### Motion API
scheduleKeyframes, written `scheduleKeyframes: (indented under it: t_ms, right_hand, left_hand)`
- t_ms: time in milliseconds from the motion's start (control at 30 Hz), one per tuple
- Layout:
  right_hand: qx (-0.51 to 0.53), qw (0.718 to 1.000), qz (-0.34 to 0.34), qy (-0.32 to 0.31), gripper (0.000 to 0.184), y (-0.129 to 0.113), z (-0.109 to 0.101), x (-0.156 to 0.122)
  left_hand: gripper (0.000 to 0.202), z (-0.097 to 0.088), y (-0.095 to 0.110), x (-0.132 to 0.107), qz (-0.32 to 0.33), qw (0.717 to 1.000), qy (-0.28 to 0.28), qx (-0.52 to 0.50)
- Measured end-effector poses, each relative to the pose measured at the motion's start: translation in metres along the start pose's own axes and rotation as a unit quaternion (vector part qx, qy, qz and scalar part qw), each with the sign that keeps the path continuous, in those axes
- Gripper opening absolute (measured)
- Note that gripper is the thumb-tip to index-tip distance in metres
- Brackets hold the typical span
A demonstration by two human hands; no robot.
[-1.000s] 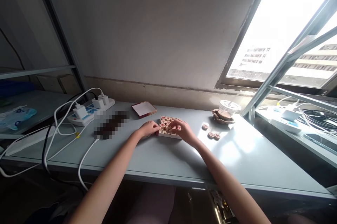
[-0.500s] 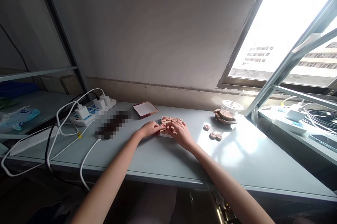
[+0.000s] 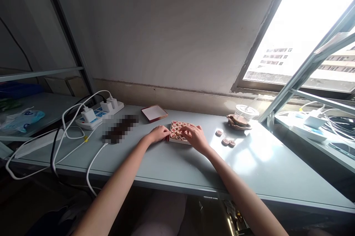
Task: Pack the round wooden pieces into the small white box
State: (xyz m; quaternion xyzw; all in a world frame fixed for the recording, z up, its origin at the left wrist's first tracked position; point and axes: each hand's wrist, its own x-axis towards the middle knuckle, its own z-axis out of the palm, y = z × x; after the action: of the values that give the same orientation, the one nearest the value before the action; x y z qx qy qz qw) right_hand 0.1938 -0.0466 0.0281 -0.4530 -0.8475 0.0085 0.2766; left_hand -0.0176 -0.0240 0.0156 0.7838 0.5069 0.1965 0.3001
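Left hand (image 3: 160,134), fingers bunched, tips at the box (image 3: 179,141); right hand (image 3: 197,138) curls loosely above pieces (image 3: 173,130) inside. Can't tell either grip! 3 discs (image 3: 226,142) lie right of those fingers.

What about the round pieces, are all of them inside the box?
No, three round pieces lie on the table, to the right of the box.
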Motion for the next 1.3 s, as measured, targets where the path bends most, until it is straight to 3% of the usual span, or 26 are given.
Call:
scheduleKeyframes:
  t_ms: [100,167,267,333,533,667,767,1033,1167,1300]
  right_hand:
    - [-0.103,0.990,0.077,0.049,0.023,0.025,-0.011,-0.002]
    - [-0.190,0.968,0.153,0.057,0.026,0.048,-0.019,-0.008]
    - [-0.251,0.927,0.276,-0.034,0.027,0.080,-0.026,-0.020]
    - [-0.227,0.923,0.298,-0.090,0.030,0.092,-0.028,-0.024]
    - [-0.126,0.958,0.245,-0.082,0.028,0.086,-0.025,-0.014]
    - [0.012,0.974,0.225,-0.014,0.018,0.067,-0.026,-0.007]
    - [0.056,0.979,0.190,0.036,0.021,0.053,-0.028,-0.006]
    - [0.157,0.988,0.010,-0.007,0.018,0.020,-0.005,-0.002]
    - [0.158,0.986,-0.037,-0.034,0.019,0.006,0.006,-0.003]
    - [0.141,0.988,-0.054,-0.031,0.019,0.002,0.004,-0.004]
  left_hand:
    - [0.036,0.000,0.001,0.000,-0.004,1.000,-0.006,0.001]
    - [0.036,0.000,0.001,0.000,-0.005,1.000,-0.011,-0.002]
    - [0.035,-0.001,0.002,0.000,0.003,1.000,-0.013,-0.008]
    - [0.036,-0.001,0.003,-0.001,-0.002,1.000,-0.010,-0.006]
    - [0.035,-0.002,0.006,-0.003,-0.018,1.000,-0.009,-0.004]
    - [0.034,-0.002,0.005,-0.003,-0.010,1.000,-0.011,-0.006]
    - [0.032,-0.002,0.005,-0.003,-0.010,1.000,-0.014,-0.005]
    - [0.034,0.000,0.002,0.000,-0.005,1.000,-0.004,0.008]
    - [0.035,0.000,0.001,0.000,-0.003,1.000,-0.013,0.008]
    - [0.036,0.000,0.004,-0.001,-0.001,1.000,-0.010,0.002]
